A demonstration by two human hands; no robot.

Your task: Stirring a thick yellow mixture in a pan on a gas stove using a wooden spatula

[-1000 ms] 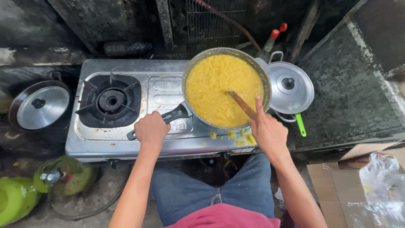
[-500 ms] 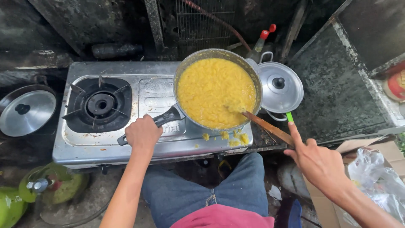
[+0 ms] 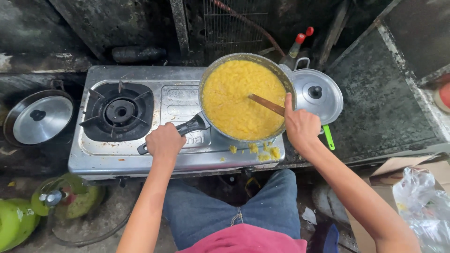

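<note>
The right hand [image 3: 301, 125] has come back from out beside the stove [image 3: 140, 154] and closed again around the wooden spoon [image 3: 265, 104]; the left hand [image 3: 164, 140] keeps its grip on the pan's black handle [image 3: 190, 127]. The pan [image 3: 246, 58] sits on the stove's right side, brimful of lumpy yellow mash [image 3: 234, 93], with crumbs spilled just in front. The burner beneath is hidden, and the spoon's tip is buried

Rough home kitchen: two-burner gas stove [image 3: 140, 140], pan of yellow food [image 3: 243, 96], lidded pots, green gas cylinder [image 3: 14, 227].
</note>
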